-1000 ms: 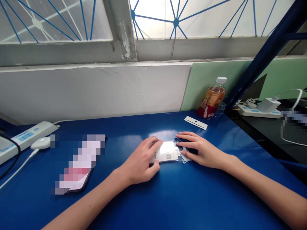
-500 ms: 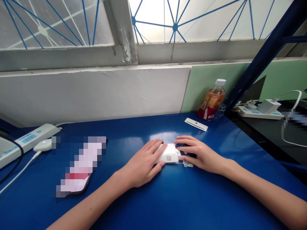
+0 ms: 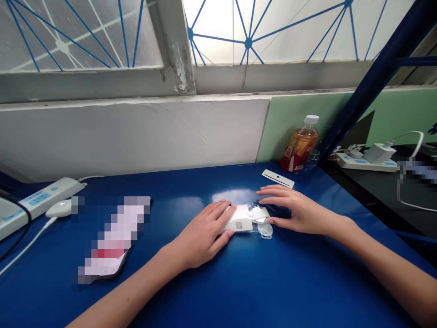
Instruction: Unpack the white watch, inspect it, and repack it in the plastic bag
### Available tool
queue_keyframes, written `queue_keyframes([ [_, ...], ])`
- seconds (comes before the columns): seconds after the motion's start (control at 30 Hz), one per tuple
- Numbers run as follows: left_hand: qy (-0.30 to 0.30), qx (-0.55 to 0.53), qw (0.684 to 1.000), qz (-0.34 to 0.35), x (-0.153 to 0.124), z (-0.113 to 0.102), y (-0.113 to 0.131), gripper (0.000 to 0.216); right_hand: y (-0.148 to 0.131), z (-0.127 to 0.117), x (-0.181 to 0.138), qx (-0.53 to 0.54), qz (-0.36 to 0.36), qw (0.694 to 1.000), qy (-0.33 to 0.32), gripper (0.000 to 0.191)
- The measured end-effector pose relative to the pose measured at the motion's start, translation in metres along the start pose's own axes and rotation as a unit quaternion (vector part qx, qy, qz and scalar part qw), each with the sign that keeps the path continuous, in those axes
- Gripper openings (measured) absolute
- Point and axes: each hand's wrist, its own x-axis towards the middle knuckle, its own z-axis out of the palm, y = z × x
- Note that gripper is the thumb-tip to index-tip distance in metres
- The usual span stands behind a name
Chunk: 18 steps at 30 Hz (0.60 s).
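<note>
A white card with a small printed code square (image 3: 235, 221) lies flat on the blue desk, partly under my left hand (image 3: 205, 232). That hand rests on its left part with the fingers stretched out and the thumb along the near edge. From the card's right end, a clear plastic packet (image 3: 258, 213) sticks out, with a round whitish piece in it. Close by lies a small clear, scalloped round piece (image 3: 265, 230). My right hand (image 3: 290, 207) hovers just right of the packet, its fingers apart and curved, with nothing visible between them.
On the left lie a phone (image 3: 114, 241) with a blurred screen and a power strip (image 3: 41, 200) with a white plug and cables. A slotted white strip (image 3: 278, 178) and a drink bottle (image 3: 299, 146) are at the back right, beside a blue post (image 3: 358, 95).
My right hand has moved to the right, off the packet, uncovering its clear end and the round pieces. The left hand stays on the white card.
</note>
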Motion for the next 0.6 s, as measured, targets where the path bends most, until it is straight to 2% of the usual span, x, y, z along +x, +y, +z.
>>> queue_keyframes([
  [0.1, 0.01, -0.003, 1.0, 0.003, 0.0, 0.0, 0.0, 0.054, -0.007, 0.01, 0.0, 0.013, 0.016, 1.0, 0.013, 0.036],
  [0.3, 0.022, -0.008, 1.0, 0.008, 0.001, 0.0, 0.0, 0.052, -0.014, 0.027, 0.0, 0.042, 0.053, 0.998, -0.013, 0.042],
  [0.47, 0.02, -0.004, 1.0, 0.002, 0.002, 0.0, 0.002, 0.052, -0.013, 0.015, 0.005, 0.044, 0.014, 0.999, -0.004, 0.028],
  [0.6, 0.028, -0.011, 1.0, -0.004, 0.001, 0.002, 0.002, 0.053, -0.007, 0.002, 0.006, 0.033, 0.006, 0.999, 0.006, 0.026],
])
